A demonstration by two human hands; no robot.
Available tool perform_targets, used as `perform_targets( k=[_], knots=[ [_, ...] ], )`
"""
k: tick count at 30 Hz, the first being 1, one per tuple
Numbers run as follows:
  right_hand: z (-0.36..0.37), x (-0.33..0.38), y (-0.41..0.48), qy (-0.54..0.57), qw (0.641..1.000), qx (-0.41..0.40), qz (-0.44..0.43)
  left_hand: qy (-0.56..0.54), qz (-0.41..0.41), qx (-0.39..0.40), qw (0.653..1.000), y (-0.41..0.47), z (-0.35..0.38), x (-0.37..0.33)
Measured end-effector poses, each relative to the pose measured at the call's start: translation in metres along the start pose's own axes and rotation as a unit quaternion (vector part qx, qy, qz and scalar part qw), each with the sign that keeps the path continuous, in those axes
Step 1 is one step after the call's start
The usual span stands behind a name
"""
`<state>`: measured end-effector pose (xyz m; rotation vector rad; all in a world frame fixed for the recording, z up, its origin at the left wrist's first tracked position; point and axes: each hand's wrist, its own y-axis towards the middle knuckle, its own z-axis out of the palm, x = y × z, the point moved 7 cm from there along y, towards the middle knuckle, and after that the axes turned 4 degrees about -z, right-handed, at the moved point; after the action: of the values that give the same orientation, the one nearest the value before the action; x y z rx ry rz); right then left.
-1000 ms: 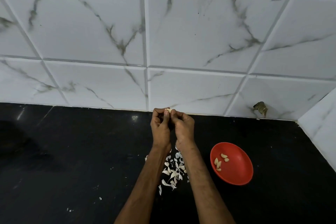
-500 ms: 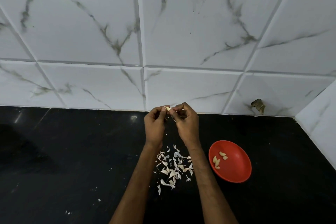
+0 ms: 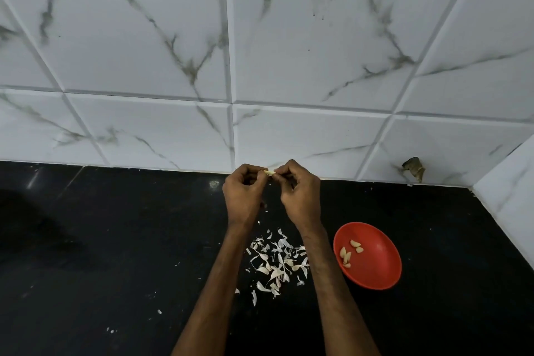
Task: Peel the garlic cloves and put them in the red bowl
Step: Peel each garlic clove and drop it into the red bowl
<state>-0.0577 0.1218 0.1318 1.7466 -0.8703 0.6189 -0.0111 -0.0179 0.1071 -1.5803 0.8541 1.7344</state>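
Red bowl (image 3: 375,263) holds several peeled garlic cloves (image 3: 348,254) near its left rim.

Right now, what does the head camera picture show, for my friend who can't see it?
The left hand and right hand pinch one garlic clove between them above a black counter. Papery skins lie scattered between the forearms, and a red bowl on the right holds a few peeled cloves.

Your left hand (image 3: 244,196) and right hand (image 3: 299,196) pinch one garlic clove (image 3: 269,172) between them above the black counter (image 3: 115,240); peel scraps (image 3: 274,263) lie below, and the red bowl (image 3: 375,269) beside them holds peeled cloves (image 3: 349,253)
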Motion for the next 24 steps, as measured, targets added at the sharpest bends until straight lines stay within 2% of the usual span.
perform_targets(
  k=[9,17,20,24],
  knots=[
    [0.000,-0.010,-0.002,0.026,0.999,-0.006,0.018,-0.109,-0.089,0.030,0.990,-0.002,0.008,0.011],
    [0.000,-0.015,-0.001,0.129,0.988,-0.016,0.078,-0.125,-0.091,0.070,0.985,0.000,0.011,0.006],
    [0.007,-0.026,-0.004,0.223,0.966,-0.018,0.129,-0.123,-0.084,0.077,0.986,-0.001,0.013,0.005],
    [0.018,-0.033,-0.012,0.346,0.913,-0.027,0.214,-0.128,-0.090,0.083,0.984,-0.002,0.016,0.005]
  ],
)
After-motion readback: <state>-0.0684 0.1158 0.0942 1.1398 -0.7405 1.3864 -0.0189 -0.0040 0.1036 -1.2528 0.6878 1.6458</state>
